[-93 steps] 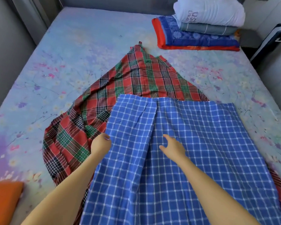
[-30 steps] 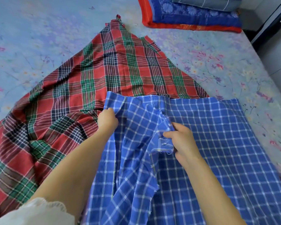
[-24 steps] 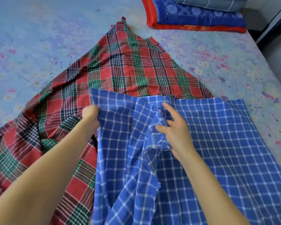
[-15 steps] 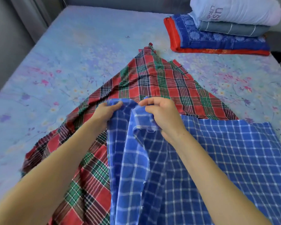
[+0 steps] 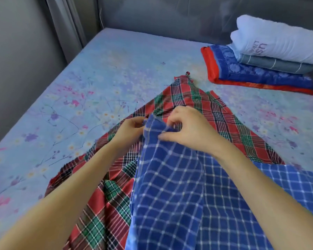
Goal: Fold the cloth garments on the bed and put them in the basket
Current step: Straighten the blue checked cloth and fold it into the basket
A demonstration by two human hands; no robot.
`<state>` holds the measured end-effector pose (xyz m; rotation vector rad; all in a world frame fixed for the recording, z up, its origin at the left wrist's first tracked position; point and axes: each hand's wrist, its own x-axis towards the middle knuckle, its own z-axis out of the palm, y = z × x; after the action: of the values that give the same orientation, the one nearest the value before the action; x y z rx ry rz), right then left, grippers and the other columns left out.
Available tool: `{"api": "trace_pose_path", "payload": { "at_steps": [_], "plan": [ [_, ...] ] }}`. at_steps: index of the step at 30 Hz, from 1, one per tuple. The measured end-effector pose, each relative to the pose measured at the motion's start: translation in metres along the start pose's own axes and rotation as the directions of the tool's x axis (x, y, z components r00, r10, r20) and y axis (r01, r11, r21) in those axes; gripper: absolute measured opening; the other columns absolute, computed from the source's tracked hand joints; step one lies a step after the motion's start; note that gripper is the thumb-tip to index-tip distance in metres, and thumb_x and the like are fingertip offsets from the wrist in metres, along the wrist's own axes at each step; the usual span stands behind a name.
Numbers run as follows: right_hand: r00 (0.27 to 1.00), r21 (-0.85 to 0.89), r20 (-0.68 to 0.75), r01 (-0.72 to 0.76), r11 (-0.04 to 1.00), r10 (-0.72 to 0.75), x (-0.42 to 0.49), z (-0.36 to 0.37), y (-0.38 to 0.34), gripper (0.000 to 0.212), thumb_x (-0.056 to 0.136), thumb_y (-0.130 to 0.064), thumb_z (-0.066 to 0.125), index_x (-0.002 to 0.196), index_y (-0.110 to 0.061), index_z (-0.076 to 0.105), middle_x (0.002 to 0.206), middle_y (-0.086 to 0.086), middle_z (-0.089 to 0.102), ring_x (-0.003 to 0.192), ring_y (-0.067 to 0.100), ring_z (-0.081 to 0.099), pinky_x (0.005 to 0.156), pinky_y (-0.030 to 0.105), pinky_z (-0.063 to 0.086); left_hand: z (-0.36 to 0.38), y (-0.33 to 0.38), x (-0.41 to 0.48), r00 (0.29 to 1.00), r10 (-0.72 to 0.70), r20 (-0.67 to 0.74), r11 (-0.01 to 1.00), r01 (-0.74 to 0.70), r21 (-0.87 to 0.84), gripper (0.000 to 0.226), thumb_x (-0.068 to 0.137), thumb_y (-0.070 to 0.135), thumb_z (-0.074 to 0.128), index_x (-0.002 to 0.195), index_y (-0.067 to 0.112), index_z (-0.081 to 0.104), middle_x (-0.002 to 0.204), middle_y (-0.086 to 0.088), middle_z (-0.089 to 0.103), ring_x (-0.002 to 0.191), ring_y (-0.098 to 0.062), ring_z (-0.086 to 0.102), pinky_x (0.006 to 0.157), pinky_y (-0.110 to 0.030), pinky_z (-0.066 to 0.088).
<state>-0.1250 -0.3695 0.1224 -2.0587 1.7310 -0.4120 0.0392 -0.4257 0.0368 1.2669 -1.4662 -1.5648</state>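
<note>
A blue checked cloth [image 5: 179,192] lies over a red and green plaid cloth [image 5: 202,103] on the bed. Its far edge is gathered and lifted a little. My left hand [image 5: 128,129] pinches that edge at its left corner. My right hand [image 5: 186,129] pinches the same bunched edge just to the right, fingers curled over the fabric. Both hands are close together above the plaid cloth. The blue cloth's right part [image 5: 296,184] still lies flat. No basket is in view.
A stack of folded bedding [image 5: 260,69] with a white rolled towel [image 5: 278,44] on top sits at the far right of the floral bed sheet [image 5: 79,98]. A grey wall and curtain [image 5: 61,24] border the bed at left and back.
Both hands took hold of the blue cloth's far edge, drew its corners together and lifted it. The camera tilted up, bringing the bedding stack and wall into view.
</note>
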Motion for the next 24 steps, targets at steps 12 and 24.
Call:
{"api": "trace_pose_path", "payload": {
  "at_steps": [12,24],
  "plan": [
    [0.979,0.374,0.204,-0.084,0.924,0.006,0.009,0.005,-0.001,0.021,0.083,-0.016,0.071,0.076,0.004,0.069,0.059,0.016,0.055,0.054,0.016,0.045,0.055,0.031,0.036,-0.003,0.02,-0.016,0.981,-0.043,0.192,0.981,0.078,-0.177,0.025,0.097,0.011,0.045,0.084,0.004,0.065,0.062,0.001,0.068,0.054,-0.008,0.061,0.051,-0.017,0.049],
    [0.98,0.122,0.174,-0.118,0.985,0.096,0.021,0.008,-0.004,0.05,0.076,-0.025,0.077,0.04,-0.016,0.043,0.036,-0.006,0.029,0.035,0.01,0.026,0.04,0.018,0.02,-0.004,0.03,-0.021,0.979,-0.046,0.201,0.977,0.086,-0.194,0.032,0.098,0.02,0.043,0.084,0.004,0.066,0.066,-0.002,0.07,0.059,-0.013,0.065,0.056,-0.023,0.052]
  ]
}}
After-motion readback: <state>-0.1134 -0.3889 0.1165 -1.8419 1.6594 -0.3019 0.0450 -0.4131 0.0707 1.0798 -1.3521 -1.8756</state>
